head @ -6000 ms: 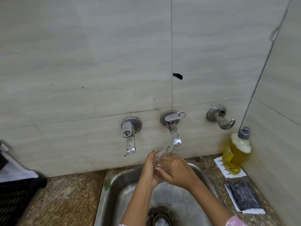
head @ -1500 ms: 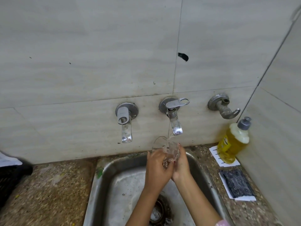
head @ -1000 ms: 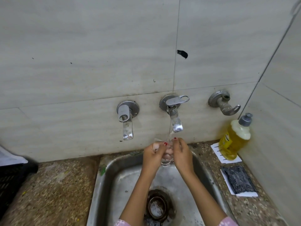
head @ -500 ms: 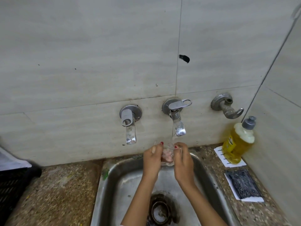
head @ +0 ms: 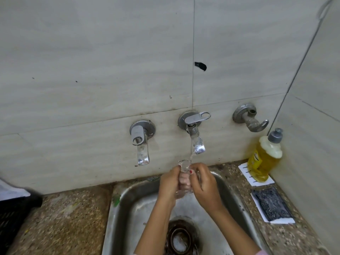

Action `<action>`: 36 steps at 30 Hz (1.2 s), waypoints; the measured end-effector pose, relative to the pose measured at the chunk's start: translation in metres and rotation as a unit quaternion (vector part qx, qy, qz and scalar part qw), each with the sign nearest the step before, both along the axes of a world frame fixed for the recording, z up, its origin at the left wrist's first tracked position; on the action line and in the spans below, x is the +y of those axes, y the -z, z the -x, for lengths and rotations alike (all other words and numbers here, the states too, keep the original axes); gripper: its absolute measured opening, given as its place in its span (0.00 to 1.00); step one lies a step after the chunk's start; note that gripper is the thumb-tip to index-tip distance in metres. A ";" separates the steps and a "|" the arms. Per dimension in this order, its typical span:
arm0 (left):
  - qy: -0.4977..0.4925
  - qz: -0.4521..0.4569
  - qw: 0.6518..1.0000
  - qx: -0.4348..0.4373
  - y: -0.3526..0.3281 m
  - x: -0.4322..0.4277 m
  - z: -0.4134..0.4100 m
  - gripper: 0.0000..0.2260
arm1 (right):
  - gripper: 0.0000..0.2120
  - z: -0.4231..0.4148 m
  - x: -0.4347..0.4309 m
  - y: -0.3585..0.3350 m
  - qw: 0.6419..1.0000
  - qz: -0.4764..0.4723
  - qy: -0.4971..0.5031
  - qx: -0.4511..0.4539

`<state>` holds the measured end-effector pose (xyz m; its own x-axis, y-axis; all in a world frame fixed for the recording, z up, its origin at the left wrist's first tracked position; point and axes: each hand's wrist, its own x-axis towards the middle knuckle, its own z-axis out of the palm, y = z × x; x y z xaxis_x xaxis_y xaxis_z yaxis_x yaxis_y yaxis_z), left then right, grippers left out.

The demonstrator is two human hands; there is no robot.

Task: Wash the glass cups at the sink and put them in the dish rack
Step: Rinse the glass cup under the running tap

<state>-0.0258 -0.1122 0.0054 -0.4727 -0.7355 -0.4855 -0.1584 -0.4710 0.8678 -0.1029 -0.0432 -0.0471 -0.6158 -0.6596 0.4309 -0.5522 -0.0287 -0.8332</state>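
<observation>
A clear glass cup (head: 184,165) is held upright between both hands over the steel sink (head: 128,205). My left hand (head: 169,184) grips its left side and my right hand (head: 203,183) grips its right side, fingers curled round the glass. Water runs from the middle tap (head: 196,142) into the cup's mouth. Most of the cup is hidden by my fingers. The black dish rack (head: 12,216) shows only as a corner at the far left edge.
A second tap (head: 140,142) and a bare valve (head: 248,117) are on the tiled wall. Yellow dish soap (head: 264,159) and a dark scrub pad (head: 271,205) lie on the right counter. The drain (head: 179,238) sits below my arms.
Over the last seconds both hands have turned and rubbed the cup under the running water. The cup now stands more upright, with the stream falling into its mouth.
</observation>
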 end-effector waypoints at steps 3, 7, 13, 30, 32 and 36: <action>-0.022 0.210 0.976 0.054 0.010 0.002 -0.001 0.17 | 0.06 -0.012 -0.009 -0.026 0.914 -0.018 0.035 -0.404; 0.065 0.383 0.920 0.059 0.025 -0.004 -0.007 0.18 | 0.23 -0.011 -0.007 -0.040 0.736 -0.065 0.024 -0.673; 0.034 0.105 0.992 0.065 0.018 0.004 -0.002 0.22 | 0.14 -0.009 -0.008 -0.010 0.957 -0.012 0.138 -0.256; 0.106 0.277 0.955 0.010 0.031 -0.003 -0.006 0.15 | 0.13 -0.007 -0.012 -0.015 0.885 -0.063 0.088 -0.453; 0.020 -0.015 1.000 0.002 0.021 -0.004 -0.002 0.15 | 0.15 -0.010 -0.011 -0.010 0.983 -0.048 0.114 -0.139; -0.076 -0.256 0.963 0.042 0.023 -0.011 -0.003 0.16 | 0.24 0.004 -0.009 0.003 0.989 -0.101 0.019 0.102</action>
